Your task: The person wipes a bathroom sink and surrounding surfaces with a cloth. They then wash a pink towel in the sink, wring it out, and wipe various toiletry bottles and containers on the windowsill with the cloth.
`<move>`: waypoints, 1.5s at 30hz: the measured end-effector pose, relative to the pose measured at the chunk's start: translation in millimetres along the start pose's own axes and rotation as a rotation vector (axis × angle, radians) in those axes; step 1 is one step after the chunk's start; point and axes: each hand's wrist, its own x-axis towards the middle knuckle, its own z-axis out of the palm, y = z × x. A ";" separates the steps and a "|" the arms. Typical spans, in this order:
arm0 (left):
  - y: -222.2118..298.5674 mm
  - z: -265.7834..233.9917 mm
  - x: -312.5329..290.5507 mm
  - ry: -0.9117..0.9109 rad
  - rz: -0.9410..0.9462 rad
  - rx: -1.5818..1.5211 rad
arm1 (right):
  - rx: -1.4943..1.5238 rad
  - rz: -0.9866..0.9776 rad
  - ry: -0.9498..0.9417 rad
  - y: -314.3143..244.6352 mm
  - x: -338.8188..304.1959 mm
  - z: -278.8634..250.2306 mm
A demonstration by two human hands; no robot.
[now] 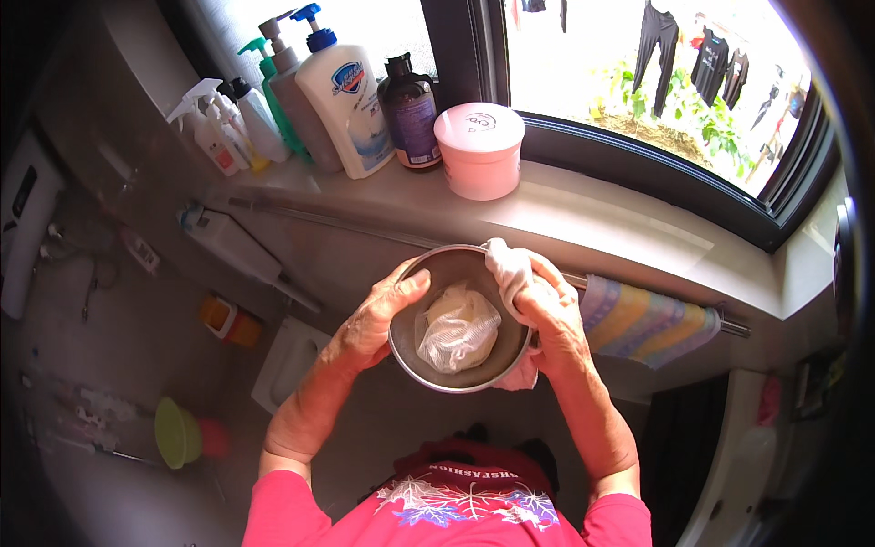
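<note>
Between my two hands is a round metal bowl (427,366), tilted so that its inside shows. A whitish bundle (458,328), wrapped in thin, net-like material, lies in it; what the wrap holds I cannot make out. My left hand (387,310) grips the bowl's left side, thumb over the rim and the other fingers hidden behind. At the right rim my right hand (547,305) holds the bowl together with a pale cloth (508,271), pressed against the metal. Part of this cloth hangs below that hand, behind the bowl.
Beyond the bowl, a window sill (583,219) bears a pink lidded tub (480,150), a dark bottle (409,114), a white pump bottle (342,105) and several others. A striped towel (647,321) hangs on a rail at right. Lower left are a green basin (177,433) and a white stool (290,365).
</note>
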 end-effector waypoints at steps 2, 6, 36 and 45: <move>-25.5 -12.6 3.1 0.209 0.099 -0.064 | 0.033 -0.031 -0.024 -1.7 0.8 1.5; -48.7 2.1 -2.3 0.440 0.288 -0.242 | 0.209 -0.056 0.159 19.4 2.3 12.0; -89.6 39.8 4.0 0.673 0.375 -0.375 | 0.469 0.132 0.110 71.5 -61.9 8.2; -76.9 19.7 -28.7 0.481 0.083 -0.456 | 0.401 0.033 -0.052 31.0 -75.2 -38.6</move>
